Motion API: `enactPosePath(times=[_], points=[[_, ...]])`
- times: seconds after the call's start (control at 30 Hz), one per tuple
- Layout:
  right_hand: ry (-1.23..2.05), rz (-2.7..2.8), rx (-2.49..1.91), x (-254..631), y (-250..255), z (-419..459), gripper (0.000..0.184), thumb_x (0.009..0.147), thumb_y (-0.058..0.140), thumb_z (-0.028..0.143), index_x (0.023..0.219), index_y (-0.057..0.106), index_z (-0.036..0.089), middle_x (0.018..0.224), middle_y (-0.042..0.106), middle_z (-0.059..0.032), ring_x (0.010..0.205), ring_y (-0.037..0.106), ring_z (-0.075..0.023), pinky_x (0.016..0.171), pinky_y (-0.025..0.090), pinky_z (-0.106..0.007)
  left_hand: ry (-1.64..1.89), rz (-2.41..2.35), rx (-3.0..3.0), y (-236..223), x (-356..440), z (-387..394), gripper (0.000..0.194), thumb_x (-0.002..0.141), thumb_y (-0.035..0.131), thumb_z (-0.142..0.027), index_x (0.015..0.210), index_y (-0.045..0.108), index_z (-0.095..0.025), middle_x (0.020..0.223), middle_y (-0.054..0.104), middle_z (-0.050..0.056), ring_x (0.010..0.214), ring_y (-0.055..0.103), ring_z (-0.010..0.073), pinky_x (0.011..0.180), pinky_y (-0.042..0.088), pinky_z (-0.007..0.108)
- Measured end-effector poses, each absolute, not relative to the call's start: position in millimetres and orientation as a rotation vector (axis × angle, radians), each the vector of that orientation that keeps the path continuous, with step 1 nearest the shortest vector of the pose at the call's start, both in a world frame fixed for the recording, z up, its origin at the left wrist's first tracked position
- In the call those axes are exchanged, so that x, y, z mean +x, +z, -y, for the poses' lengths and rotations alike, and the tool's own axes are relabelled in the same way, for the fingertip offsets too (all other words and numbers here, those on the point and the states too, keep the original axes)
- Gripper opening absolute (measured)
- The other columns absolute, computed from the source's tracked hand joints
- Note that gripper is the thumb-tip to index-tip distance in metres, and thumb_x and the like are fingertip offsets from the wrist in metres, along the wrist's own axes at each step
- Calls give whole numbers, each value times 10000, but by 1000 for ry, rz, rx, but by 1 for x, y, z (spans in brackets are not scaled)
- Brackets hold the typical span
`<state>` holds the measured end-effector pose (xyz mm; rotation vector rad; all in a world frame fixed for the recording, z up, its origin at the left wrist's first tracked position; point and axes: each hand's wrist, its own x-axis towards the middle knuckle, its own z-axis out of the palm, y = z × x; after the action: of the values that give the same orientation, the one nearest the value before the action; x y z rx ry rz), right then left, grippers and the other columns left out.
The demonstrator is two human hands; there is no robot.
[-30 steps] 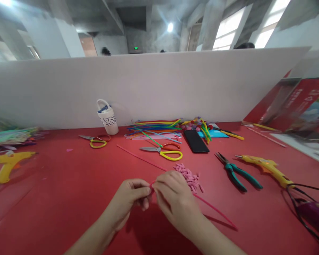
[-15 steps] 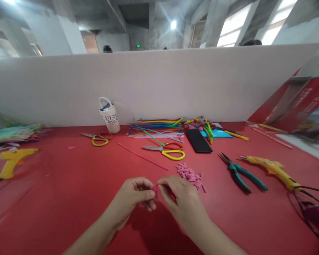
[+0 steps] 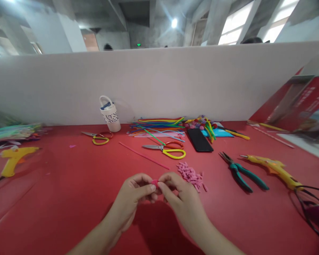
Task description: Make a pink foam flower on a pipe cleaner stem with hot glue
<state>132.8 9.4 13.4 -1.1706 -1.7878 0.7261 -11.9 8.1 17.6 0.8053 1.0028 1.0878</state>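
A small, rounded pink pipe cleaner piece [image 3: 155, 183] is pinched between both hands above the red table. My left hand [image 3: 138, 191] grips it from the left between thumb and index finger. From the right, the thumb and fingertips of my right hand [image 3: 179, 193] close on its other side, so much of it is hidden. Just beyond my right hand lies a pile of short pink pipe cleaner pieces [image 3: 191, 175]. One long pink pipe cleaner [image 3: 143, 155] rests farther up the table, beside scissors [image 3: 172, 150] with red and yellow handles.
Along the back are another pair of scissors [image 3: 99, 138], a white tumbler [image 3: 111, 117], colourful pipe cleaners [image 3: 156, 127] and a black phone [image 3: 200, 140]. Green-handled pliers [image 3: 241, 171] and a yellow glue gun [image 3: 273, 168] lie right; another glue gun [image 3: 14, 159] lies left. A white partition [image 3: 159, 81] stands behind.
My right hand has rolled slightly, and its thumb has come up to the pink piece. More of the piece shows between my fingertips. The things on the table have not moved.
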Motion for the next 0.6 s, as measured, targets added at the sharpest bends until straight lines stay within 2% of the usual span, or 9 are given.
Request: enactPosePath(times=[0.17, 0.6], points=[[693, 1731, -1146, 132, 14, -10, 160, 808, 494, 143, 670, 559, 191, 660, 550, 7, 638, 524, -135, 568, 392, -240, 1123, -961, 742, 16, -7, -5, 122, 609, 719, -163, 651, 606, -143, 543, 631, -19, 494, 566, 83, 521, 449, 189], [845, 1618, -1161, 126, 10, -10, 164, 812, 504, 164, 666, 578, 184, 649, 573, 12, 623, 551, -135, 580, 418, -252, 1172, -962, 723, 11, -3, -6, 64, 644, 677, -138, 633, 615, -131, 514, 646, 0, 466, 566, 92, 523, 445, 208]])
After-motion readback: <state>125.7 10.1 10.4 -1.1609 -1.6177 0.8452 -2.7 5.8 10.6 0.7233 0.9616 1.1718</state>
